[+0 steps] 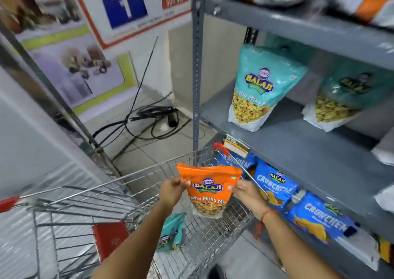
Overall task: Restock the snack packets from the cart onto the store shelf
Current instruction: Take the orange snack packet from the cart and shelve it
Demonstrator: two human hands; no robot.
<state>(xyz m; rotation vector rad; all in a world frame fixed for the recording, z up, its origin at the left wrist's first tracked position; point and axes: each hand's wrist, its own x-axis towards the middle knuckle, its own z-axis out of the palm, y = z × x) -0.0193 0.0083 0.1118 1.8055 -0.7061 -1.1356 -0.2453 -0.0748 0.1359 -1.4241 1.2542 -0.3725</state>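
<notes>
Your left hand (pixel 173 190) and right hand (pixel 247 191) pinch a glossy orange packet (pixel 210 190) by its side edges above the wire cart (pixel 128 193); the pouch's base is blurred.

An orange snack packet (pixel 210 190) is hanging upright above the wire cart (pixel 132 184), pinched at both upper side edges. A teal packet (pixel 170 234) is leaning inside the cart basket. Two teal packets (pixel 261 86) (pixel 343 95) are standing upright, well apart, on the grey middle shelf (pixel 298 148).

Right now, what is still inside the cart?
One teal packet stands in the cart, below the orange packet held by both hands. The left forearm covers part of the basket floor, so more cannot be excluded.
</notes>
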